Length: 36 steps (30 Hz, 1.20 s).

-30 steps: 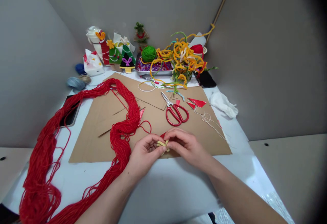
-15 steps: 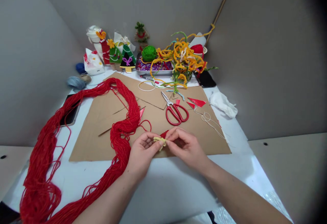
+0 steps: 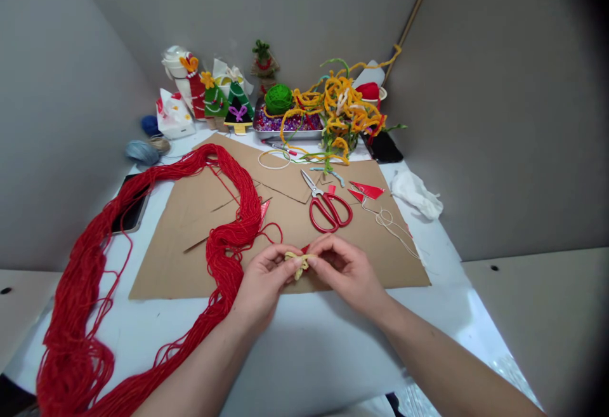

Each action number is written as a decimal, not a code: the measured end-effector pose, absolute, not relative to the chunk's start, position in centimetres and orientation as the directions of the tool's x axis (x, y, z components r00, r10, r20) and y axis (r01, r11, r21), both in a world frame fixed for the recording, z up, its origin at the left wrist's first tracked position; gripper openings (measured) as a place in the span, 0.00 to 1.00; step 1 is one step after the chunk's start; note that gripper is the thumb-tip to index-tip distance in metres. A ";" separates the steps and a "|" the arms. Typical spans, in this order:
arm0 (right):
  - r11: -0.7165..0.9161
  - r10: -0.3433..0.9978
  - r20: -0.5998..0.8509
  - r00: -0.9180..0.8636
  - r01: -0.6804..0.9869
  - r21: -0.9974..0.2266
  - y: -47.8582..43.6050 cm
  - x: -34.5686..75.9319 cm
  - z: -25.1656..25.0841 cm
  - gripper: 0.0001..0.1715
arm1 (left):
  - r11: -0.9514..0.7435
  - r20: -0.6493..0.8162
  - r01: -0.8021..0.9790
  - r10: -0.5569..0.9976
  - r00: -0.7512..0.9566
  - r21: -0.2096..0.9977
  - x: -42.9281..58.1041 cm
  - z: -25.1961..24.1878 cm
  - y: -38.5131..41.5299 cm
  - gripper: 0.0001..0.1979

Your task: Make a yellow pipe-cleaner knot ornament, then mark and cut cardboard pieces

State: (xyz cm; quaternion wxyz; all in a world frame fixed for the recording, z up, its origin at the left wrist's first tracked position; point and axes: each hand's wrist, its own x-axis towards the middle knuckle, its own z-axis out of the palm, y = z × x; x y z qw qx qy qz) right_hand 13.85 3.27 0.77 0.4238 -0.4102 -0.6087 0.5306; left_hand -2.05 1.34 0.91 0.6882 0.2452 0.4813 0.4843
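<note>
Between my two hands is a small pale-yellow yarn bow [image 3: 301,266], with its loops and tails spread. My left hand [image 3: 269,277] pinches the bow's left side between thumb and forefinger. From the other side, my right hand [image 3: 343,268] has thumb and forefinger closed on its right loop. A red piece [image 3: 305,249] shows just behind the bow, mostly covered by my fingers, so its shape is hidden. Red-handled scissors [image 3: 330,209] lie on the cardboard [image 3: 380,264] beyond my right hand. A long skein of red yarn [image 3: 240,214] curves past my left wrist.
At the back stand felt Christmas trees [image 3: 216,99], a metal tray [image 3: 288,135] of beads with a green yarn ball [image 3: 278,99], and a heap of orange yarn [image 3: 342,103]. Red scraps with white thread [image 3: 368,191] and a crumpled tissue [image 3: 416,195] lie at right. A phone [image 3: 137,211] sits under the skein.
My fingers have shifted slightly around the bow, and its right loop now shows pulled toward my right fingertips. Less of the red piece is visible. Everything else stays in place.
</note>
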 end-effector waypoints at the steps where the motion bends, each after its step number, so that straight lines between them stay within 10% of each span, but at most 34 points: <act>1: 0.119 0.952 0.099 -0.291 0.051 -0.992 3.2 13.9 0.7 0.06 | 0.398 -0.418 -0.452 0.906 0.060 0.798 -2.1 0.9 1.4 0.07; 8: 0.513 0.830 0.366 -0.420 0.318 -0.798 3.0 13.5 -0.3 0.51 | 0.359 -0.414 -0.548 0.910 0.025 0.756 -2.0 1.0 1.2 0.08; 18: 0.577 0.803 0.462 -0.376 0.299 -0.760 3.0 13.5 -0.1 0.30 | 0.345 -0.388 -0.545 0.921 0.039 0.764 -1.7 1.1 1.2 0.09; 26: 0.313 0.918 0.264 -0.296 0.135 -0.940 2.9 13.6 0.1 0.10 | 0.361 -0.390 -0.525 0.919 0.060 0.771 -2.1 0.8 1.4 0.08; 36: 0.310 0.874 0.216 -0.436 0.157 -0.938 3.7 14.3 1.2 0.20 | 0.258 -0.258 -0.120 0.966 0.019 0.959 -2.4 1.3 1.4 0.19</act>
